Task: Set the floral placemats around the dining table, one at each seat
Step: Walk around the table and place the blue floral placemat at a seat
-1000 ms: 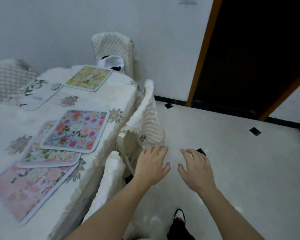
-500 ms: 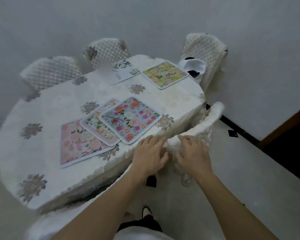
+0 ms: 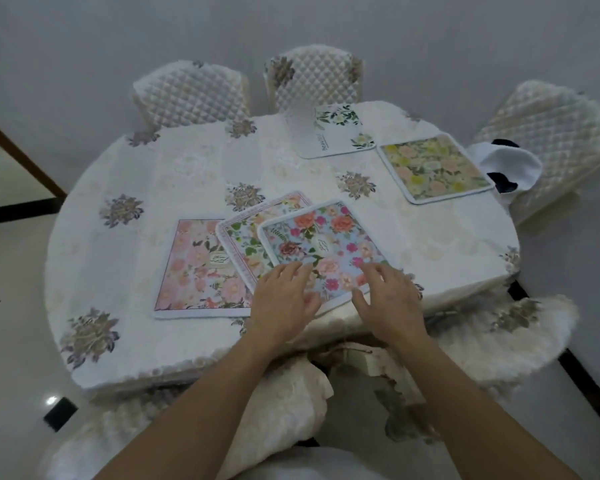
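Now our left hand (image 3: 284, 303) and right hand (image 3: 390, 299) spread open-fingered over the blue placemat (image 3: 323, 244). We grip nothing.

Three overlapping placemats (image 3: 321, 244) lie near the table's (image 3: 187, 174) front edge; two single placemats (image 3: 433, 168) lie far right.

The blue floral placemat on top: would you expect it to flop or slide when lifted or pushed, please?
The blue floral placemat looks thin and lies flat, so it probably sags if lifted by one edge. Overlapping the leafy placemat, it may drag that one along when pushed.
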The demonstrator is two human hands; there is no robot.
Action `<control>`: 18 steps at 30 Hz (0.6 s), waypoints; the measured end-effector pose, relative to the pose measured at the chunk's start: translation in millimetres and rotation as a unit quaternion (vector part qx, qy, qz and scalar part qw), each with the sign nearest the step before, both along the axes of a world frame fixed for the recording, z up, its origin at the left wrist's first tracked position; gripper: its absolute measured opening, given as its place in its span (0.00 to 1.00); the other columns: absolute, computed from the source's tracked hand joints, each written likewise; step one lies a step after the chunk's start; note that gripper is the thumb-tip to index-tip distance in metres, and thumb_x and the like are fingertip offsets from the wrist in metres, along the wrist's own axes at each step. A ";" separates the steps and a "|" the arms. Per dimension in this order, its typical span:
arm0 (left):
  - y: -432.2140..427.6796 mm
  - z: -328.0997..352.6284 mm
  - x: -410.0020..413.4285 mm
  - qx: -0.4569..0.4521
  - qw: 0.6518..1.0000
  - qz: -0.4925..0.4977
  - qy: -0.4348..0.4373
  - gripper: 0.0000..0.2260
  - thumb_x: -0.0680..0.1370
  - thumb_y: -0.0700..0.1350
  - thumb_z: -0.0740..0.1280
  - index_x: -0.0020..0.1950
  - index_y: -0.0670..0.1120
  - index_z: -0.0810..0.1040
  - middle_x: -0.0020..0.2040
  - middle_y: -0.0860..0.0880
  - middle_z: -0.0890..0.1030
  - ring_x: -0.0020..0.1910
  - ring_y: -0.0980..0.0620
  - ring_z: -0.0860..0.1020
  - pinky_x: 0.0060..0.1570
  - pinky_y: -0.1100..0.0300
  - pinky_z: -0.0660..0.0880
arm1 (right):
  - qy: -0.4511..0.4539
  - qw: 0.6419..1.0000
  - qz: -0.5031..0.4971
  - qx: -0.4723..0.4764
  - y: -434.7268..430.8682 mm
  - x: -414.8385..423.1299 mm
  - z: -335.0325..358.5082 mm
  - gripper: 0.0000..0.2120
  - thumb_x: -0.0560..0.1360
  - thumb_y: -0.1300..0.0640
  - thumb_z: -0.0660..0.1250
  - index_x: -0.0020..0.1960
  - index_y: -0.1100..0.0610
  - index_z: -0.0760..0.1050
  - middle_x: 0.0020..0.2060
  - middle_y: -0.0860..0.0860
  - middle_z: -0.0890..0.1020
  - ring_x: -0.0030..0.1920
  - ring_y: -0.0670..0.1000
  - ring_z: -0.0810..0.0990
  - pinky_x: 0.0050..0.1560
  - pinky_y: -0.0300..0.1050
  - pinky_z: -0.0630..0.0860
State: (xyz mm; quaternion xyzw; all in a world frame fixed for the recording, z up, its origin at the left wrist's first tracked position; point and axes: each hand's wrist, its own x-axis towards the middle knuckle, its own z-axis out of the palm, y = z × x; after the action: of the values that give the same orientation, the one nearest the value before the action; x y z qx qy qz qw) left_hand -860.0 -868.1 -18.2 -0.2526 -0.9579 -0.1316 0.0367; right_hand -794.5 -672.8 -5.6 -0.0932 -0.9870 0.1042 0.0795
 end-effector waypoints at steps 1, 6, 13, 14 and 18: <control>-1.1 -3.4 -8.8 -0.003 1.000 0.007 -0.006 0.24 0.78 0.58 0.58 0.70 0.49 0.72 0.65 0.48 0.78 0.64 0.47 0.74 0.62 0.48 0.74 | -0.012 1.000 0.005 -0.002 3.2 -11.0 -1.8 0.22 0.77 0.45 0.62 0.67 0.53 0.71 0.61 0.54 0.78 0.60 0.56 0.76 0.60 0.55 0.74; -5.5 -18.4 -43.6 -0.007 0.998 0.047 -0.033 0.25 0.79 0.61 0.55 0.69 0.49 0.73 0.65 0.50 0.78 0.63 0.48 0.75 0.59 0.51 0.75 | -0.032 0.999 0.032 0.002 24.4 -54.2 -13.8 0.23 0.76 0.46 0.64 0.67 0.55 0.71 0.60 0.55 0.78 0.58 0.57 0.77 0.59 0.55 0.75; -0.3 -39.7 -75.0 0.025 0.984 0.150 -0.096 0.25 0.79 0.60 0.58 0.71 0.47 0.71 0.64 0.48 0.78 0.60 0.46 0.76 0.56 0.51 0.76 | -0.062 0.997 0.050 -0.005 64.2 -107.7 -31.4 0.23 0.75 0.48 0.66 0.67 0.56 0.72 0.58 0.56 0.79 0.55 0.58 0.78 0.53 0.53 0.76; 0.6 -42.5 -78.1 0.033 0.979 0.168 -0.110 0.25 0.79 0.59 0.59 0.71 0.47 0.70 0.65 0.47 0.77 0.61 0.46 0.76 0.56 0.51 0.76 | -0.075 0.996 0.048 -0.012 71.2 -115.4 -34.7 0.23 0.76 0.48 0.65 0.68 0.56 0.71 0.59 0.56 0.78 0.55 0.58 0.77 0.52 0.53 0.76; 8.5 -54.7 -88.6 0.062 0.949 0.252 -0.177 0.24 0.79 0.59 0.60 0.71 0.47 0.70 0.63 0.45 0.76 0.58 0.43 0.74 0.55 0.50 0.73 | -0.115 0.992 0.025 -0.046 100.6 -145.0 -52.6 0.23 0.78 0.48 0.63 0.70 0.54 0.69 0.61 0.57 0.76 0.58 0.58 0.75 0.53 0.54 0.76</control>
State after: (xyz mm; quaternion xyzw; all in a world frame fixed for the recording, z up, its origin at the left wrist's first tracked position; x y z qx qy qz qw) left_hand -948.5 -859.6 -72.8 0.0276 -0.9714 -0.2198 -0.0857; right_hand -939.5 -572.2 -58.2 -0.0836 -0.9857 0.1402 -0.0418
